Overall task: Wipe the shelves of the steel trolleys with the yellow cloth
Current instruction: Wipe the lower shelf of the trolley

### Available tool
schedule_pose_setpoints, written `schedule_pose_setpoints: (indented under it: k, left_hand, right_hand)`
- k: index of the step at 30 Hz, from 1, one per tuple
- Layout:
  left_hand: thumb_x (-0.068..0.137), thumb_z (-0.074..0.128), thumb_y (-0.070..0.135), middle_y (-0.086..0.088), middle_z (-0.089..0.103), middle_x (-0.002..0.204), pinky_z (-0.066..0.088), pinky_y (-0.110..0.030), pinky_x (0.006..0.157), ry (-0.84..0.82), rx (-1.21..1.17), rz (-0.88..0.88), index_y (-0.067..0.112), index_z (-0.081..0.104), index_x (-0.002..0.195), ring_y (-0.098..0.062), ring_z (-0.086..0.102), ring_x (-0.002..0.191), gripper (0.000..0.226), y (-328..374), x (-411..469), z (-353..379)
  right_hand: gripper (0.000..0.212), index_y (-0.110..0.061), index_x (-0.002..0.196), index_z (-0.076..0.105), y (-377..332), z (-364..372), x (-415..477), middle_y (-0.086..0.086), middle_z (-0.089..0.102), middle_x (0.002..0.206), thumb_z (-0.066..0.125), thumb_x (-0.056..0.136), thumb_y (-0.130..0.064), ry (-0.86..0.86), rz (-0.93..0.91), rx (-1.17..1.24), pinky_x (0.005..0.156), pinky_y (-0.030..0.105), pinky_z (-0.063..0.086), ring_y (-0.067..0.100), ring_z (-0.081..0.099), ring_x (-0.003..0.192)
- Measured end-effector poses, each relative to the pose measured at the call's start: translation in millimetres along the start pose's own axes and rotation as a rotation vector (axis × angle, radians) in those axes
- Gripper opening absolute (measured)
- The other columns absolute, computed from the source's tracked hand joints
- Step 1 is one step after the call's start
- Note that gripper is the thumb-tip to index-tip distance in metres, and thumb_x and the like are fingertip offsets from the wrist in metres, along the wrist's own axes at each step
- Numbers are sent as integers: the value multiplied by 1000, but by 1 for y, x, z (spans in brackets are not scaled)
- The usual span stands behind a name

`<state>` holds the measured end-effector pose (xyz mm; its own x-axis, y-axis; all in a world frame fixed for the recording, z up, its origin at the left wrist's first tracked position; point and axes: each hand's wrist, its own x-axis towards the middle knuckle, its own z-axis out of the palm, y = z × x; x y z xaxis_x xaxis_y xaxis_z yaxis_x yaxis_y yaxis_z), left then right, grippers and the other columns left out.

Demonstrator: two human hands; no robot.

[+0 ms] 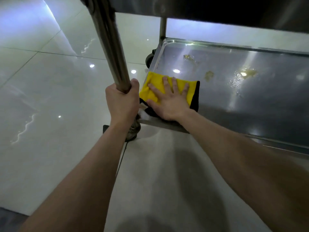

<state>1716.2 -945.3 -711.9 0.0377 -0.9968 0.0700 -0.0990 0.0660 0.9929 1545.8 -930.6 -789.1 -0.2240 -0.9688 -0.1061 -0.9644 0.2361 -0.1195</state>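
Observation:
A steel trolley's lower shelf (250,101) fills the right half of the head view. A yellow cloth (155,81) with a black underside lies on the shelf's near left corner. My right hand (168,99) presses flat on the cloth with fingers spread and straight. My left hand (122,101) grips the trolley's near left steel post (110,44) just above the shelf. Yellowish stains (209,75) and wet smears (245,74) mark the shelf to the right of the cloth.
The upper shelf (217,9) hangs dark overhead across the top. A far post (163,27) and a black caster (148,60) stand at the shelf's back left corner. Glossy pale floor tiles (50,97) spread to the left and below.

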Motion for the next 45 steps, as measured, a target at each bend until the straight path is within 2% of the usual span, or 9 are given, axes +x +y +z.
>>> schedule_pose_setpoints:
  k: [3, 8, 12, 16, 21, 26, 31, 37, 45]
  left_hand:
    - [87, 67, 36, -16, 49, 64, 52, -57, 58, -3, -2, -30, -8, 55, 77, -26, 51, 59, 47, 4, -5, 1]
    - [85, 67, 40, -19, 52, 64, 46, -41, 56, 45, -9, -17, -13, 56, 82, -25, 53, 57, 55, 2, -5, 3]
    - [86, 68, 39, -35, 55, 69, 47, -42, 56, 81, 3, 18, 0, 58, 76, -28, 54, 57, 42, -1, -7, 6]
    - [90, 69, 34, -20, 53, 66, 48, -42, 56, 109, 18, 44, 8, 60, 79, -28, 54, 58, 30, 0, -10, 5]
    - [89, 70, 28, -5, 57, 59, 53, -30, 52, 129, 9, 29, 14, 61, 77, -17, 57, 50, 21, 0, -11, 6]
    - [89, 69, 24, 1, 56, 55, 52, -27, 52, 90, 4, 57, 21, 60, 72, -17, 57, 51, 20, -1, -11, 4]
    - [92, 69, 21, -1, 55, 56, 49, -25, 49, 92, -13, 74, 18, 59, 74, -17, 56, 51, 21, -4, -12, 6]
    - [95, 69, 18, -2, 54, 54, 48, -25, 48, 94, -19, 88, 18, 58, 69, -19, 55, 50, 29, -7, -9, 5]
    - [90, 69, 19, 1, 51, 51, 52, -31, 54, 94, -17, 34, 21, 56, 63, -19, 54, 49, 30, -1, -9, 2]
  right_hand:
    - [73, -60, 163, -6, 2, 3, -30, 3, -19, 179, 2, 95, -84, -24, -72, -20, 119, 78, -15, 37, -20, 163]
    - [67, -63, 161, -8, 22, -8, -38, -4, -24, 177, 8, 99, -83, -101, -148, -15, 122, 72, -17, 28, -26, 162]
    - [65, -63, 162, -4, 27, -3, -47, -5, -18, 179, 9, 100, -81, -44, -149, 10, 124, 70, -15, 26, -20, 164]
    - [66, -66, 160, -6, 65, -4, -72, -11, -18, 178, 7, 97, -82, -50, -149, 28, 127, 65, -13, 20, -20, 164]
    - [76, -66, 161, -1, 150, -10, -109, -15, -14, 178, 3, 88, -88, -12, -28, 26, 129, 61, -9, 17, -14, 165]
    - [78, -68, 158, -3, 176, -14, -74, -11, -9, 179, 4, 85, -93, -8, 78, 8, 128, 64, -8, 21, -9, 166]
    - [80, -66, 158, -3, 160, -19, -9, -6, -10, 180, 5, 84, -94, -9, 151, 32, 124, 72, -11, 30, -12, 165]
    - [88, -61, 163, -1, 64, -26, 49, 2, -14, 179, 4, 82, -98, -36, 86, 52, 117, 80, -16, 39, -17, 163]
    - [74, -58, 164, 0, 11, -1, -15, -2, -15, 179, 10, 96, -86, -6, -127, 26, 120, 75, -16, 32, -17, 164]
